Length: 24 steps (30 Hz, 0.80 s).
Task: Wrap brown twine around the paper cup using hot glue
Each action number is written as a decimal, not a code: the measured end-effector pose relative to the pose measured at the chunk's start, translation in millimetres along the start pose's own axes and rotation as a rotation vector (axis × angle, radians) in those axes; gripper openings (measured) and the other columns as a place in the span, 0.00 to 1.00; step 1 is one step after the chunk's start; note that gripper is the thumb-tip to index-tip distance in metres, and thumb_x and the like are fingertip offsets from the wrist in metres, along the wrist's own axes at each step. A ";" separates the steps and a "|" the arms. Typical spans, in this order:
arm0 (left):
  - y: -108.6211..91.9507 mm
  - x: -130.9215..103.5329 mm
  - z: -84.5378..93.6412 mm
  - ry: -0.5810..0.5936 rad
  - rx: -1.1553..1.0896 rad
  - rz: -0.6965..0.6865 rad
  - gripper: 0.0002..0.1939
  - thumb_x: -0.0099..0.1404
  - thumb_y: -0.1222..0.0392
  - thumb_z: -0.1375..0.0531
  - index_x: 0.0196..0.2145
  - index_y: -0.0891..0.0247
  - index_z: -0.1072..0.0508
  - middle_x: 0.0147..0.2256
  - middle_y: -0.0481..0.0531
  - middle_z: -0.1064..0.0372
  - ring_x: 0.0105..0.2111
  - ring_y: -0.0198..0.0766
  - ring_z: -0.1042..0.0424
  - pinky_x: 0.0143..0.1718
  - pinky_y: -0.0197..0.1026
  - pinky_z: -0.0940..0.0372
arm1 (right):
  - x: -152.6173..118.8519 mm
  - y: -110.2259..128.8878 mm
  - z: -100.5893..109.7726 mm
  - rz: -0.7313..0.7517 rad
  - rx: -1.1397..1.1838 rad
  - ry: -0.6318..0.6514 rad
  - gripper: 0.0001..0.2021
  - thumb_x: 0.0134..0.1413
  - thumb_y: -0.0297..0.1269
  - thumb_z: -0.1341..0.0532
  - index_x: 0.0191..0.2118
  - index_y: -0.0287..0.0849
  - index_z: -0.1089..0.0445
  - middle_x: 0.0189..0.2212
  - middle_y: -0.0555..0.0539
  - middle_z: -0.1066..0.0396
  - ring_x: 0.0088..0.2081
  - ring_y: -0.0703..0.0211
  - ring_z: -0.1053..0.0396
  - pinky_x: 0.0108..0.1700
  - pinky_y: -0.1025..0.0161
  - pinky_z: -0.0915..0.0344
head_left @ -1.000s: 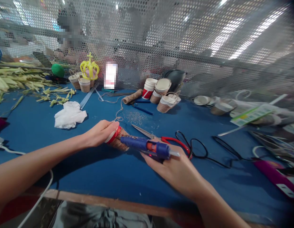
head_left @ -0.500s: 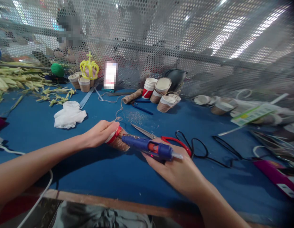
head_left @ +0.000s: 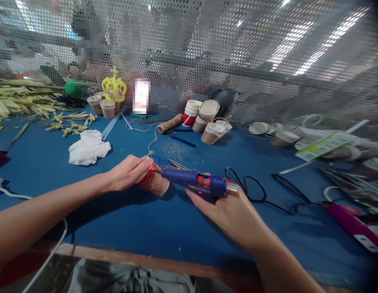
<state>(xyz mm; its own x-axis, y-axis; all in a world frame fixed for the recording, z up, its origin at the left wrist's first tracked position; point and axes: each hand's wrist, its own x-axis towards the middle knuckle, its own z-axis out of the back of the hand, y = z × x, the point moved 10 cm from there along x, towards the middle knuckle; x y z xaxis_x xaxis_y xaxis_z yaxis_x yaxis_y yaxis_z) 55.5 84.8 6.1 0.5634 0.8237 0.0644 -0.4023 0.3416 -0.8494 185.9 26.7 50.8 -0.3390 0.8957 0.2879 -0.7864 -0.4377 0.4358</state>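
Note:
My left hand (head_left: 132, 171) is closed around the rim end of a red and white paper cup (head_left: 156, 182), which lies on its side and is partly wrapped in brown twine. My right hand (head_left: 228, 211) grips a blue hot glue gun (head_left: 195, 182) with a small red light lit. The gun's nozzle points left and meets the cup at the edge of the twine, or nearly so. A strand of twine runs from the cup back to a twine roll (head_left: 169, 123). Scissors (head_left: 178, 164) lie behind the gun, their handles mostly hidden by it and my right hand.
Behind stand stacked paper cups (head_left: 191, 112) and twine-wrapped cups (head_left: 211, 134). A crumpled white cloth (head_left: 88, 147) lies left, below a yellow crown (head_left: 114, 87). Black cord (head_left: 257, 189) loops at right, near a purple power strip (head_left: 353, 228). A perforated metal screen (head_left: 176, 53) closes the back.
My right hand has shifted the glue gun slightly right and turned it a little, covering more of the scissors. The cup has tilted slightly in my left hand, showing more of its twine side.

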 end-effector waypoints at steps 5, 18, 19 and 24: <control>-1.7 -0.6 -3.5 0.035 -0.028 0.001 0.26 0.63 0.51 0.59 0.25 0.71 0.30 0.20 0.48 0.41 0.21 0.30 0.46 0.21 0.33 0.46 | 2.0 5.9 -1.1 -0.031 0.046 0.019 0.06 0.51 0.35 0.46 0.26 0.43 0.34 0.22 0.51 0.30 0.24 0.62 0.33 0.27 0.66 0.36; -4.4 -1.3 -1.7 0.017 0.016 -0.017 0.26 0.64 0.53 0.59 0.21 0.71 0.32 0.19 0.46 0.45 0.20 0.28 0.49 0.19 0.31 0.49 | 0.8 8.9 1.3 0.060 -0.121 0.019 0.10 0.51 0.37 0.47 0.28 0.42 0.30 0.20 0.50 0.30 0.23 0.61 0.33 0.29 0.65 0.38; -4.2 -1.2 -1.2 0.011 0.019 -0.019 0.26 0.63 0.52 0.59 0.20 0.71 0.32 0.19 0.46 0.46 0.20 0.28 0.50 0.19 0.31 0.49 | 0.8 10.5 1.0 0.091 -0.146 0.021 0.10 0.51 0.37 0.47 0.29 0.43 0.29 0.19 0.50 0.31 0.22 0.61 0.34 0.28 0.64 0.38; -3.3 -1.3 -1.3 0.017 0.022 -0.023 0.26 0.64 0.52 0.59 0.24 0.72 0.30 0.19 0.46 0.45 0.20 0.29 0.49 0.19 0.31 0.49 | 0.6 7.2 -0.3 0.086 -0.141 0.035 0.09 0.48 0.35 0.46 0.33 0.44 0.29 0.16 0.50 0.32 0.23 0.59 0.34 0.26 0.64 0.39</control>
<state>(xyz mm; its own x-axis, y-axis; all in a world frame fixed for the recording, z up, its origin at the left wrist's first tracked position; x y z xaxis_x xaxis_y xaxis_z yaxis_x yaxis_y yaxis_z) 57.1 82.0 8.2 0.5848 0.8078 0.0745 -0.4052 0.3704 -0.8359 179.9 24.1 53.8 -0.4236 0.8589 0.2879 -0.8176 -0.4994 0.2867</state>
